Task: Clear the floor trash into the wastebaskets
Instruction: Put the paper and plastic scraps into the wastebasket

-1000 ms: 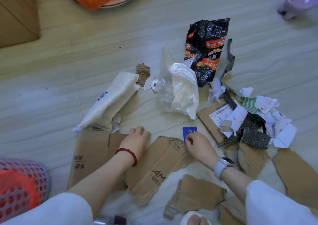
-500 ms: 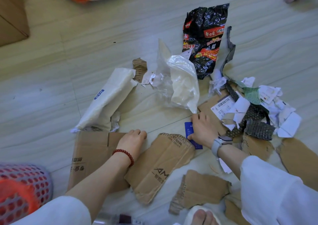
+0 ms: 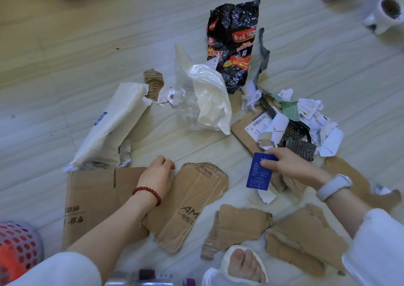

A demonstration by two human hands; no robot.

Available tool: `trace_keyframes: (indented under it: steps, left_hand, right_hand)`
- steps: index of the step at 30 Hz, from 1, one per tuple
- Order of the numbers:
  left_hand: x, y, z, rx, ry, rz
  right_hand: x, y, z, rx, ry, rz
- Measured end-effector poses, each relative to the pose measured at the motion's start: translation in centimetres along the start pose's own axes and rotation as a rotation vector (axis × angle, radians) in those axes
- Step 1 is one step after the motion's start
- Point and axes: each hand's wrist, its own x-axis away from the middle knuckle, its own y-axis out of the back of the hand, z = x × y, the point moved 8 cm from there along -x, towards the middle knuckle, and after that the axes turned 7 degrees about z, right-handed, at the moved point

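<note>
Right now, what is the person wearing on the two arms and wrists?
The left wrist carries a dark red bead bracelet. The right wrist carries a watch with a pale grey band. Both arms have white sleeves, pushed up, so the forearms are bare.

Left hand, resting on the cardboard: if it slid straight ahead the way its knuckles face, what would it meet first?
Probably bare floor first, then the clear plastic bag. The left hand points up-frame and slightly right; the exact line is uncertain.

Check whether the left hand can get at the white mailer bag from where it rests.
Probably yes. The left hand rests on the cardboard sheet, and the white mailer bag lies just beyond it on bare floor, nothing on top or between. The right hand is busy holding the blue card.
</note>
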Motion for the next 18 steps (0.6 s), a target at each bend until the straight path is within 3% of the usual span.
trace_keyframes:
  steps: [3,9,18]
  left_hand:
    - [-0.1,0.0,-1.0,-0.007,-0.02,0.002]
    - [-0.1,0.0,-2.2,-0.019,-0.062,0.002]
    - [0.1,0.7,-1.3,-0.015,-0.045,0.007]
  right_hand:
    - [1.1,-3.4,-3.1,0.178,-0.032,0.109]
    - [0.7,-6.6,-6.7,0.465,-0.068,-0.087]
    - [1.9,-6.2,-6.0,0.143,0.006,-0.212]
